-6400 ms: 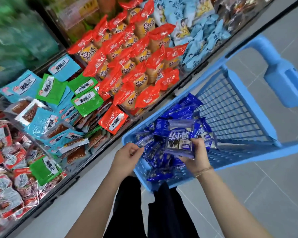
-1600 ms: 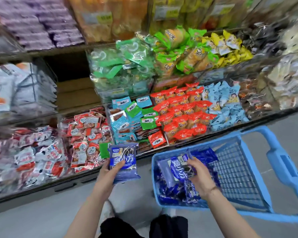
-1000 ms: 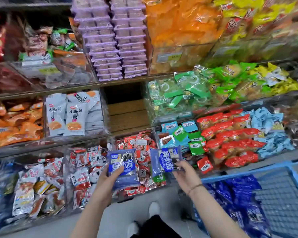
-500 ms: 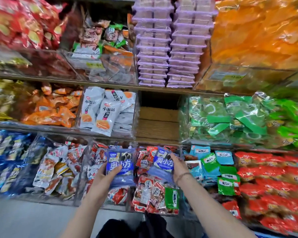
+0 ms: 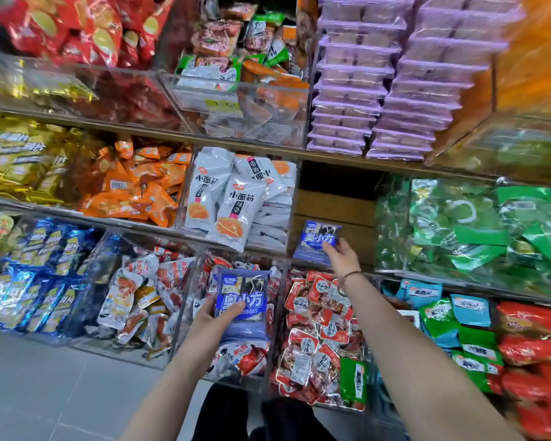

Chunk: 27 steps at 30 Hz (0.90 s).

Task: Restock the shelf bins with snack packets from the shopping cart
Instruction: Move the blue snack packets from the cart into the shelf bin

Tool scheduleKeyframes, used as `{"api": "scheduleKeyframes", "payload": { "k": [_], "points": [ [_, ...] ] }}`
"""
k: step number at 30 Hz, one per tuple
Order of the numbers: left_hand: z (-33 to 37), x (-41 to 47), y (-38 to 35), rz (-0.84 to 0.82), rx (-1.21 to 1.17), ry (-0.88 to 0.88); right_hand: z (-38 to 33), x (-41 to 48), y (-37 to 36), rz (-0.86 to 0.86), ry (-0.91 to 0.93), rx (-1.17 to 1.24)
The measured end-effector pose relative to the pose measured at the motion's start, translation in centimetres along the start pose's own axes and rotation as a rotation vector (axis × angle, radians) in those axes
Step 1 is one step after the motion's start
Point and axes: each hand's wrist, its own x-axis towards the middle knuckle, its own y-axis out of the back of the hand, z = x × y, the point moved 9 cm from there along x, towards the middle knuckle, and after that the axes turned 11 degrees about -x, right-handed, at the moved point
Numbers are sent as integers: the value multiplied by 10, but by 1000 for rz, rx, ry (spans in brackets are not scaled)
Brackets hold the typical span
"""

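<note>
My left hand point(image 5: 211, 319) grips a stack of blue snack packets point(image 5: 242, 303) with white lettering, held upright in front of the lower shelf bins. Higher and to the right, my right hand point(image 5: 339, 254) holds another stack of the same blue packets point(image 5: 317, 241) at the mouth of a bare wooden shelf bin point(image 5: 337, 208) on the middle shelf. That bin sits between a bin of white packets point(image 5: 236, 198) and a bin of green packets point(image 5: 465, 224). The shopping cart is out of view.
Clear acrylic bins line three shelf levels: red and white packets point(image 5: 322, 332) below my right arm, blue packets point(image 5: 42, 268) at lower left, orange packets point(image 5: 134, 183) at middle left, purple trays point(image 5: 385, 78) above. Grey floor point(image 5: 45, 386) lies at lower left.
My view rose from the cart to the shelves. My right hand carried its blue packets up and right to the wooden bin. My left hand still holds its stack lower down.
</note>
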Motion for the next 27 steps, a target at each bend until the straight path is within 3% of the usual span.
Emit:
{"api": "scheduleKeyframes", "payload": {
  "k": [6,11,20,27],
  "points": [
    [7,14,-3,-7,-7,52,6,-33,1,10,323,-730],
    [6,20,-3,-12,-6,73,9,-31,-13,-26,396,-1047],
    [6,22,3,37,-109,85,-49,38,-19,-8,318,-1176],
    [3,19,-2,43,-102,59,-64,72,-18,-13,239,-1116]
  ]
}}
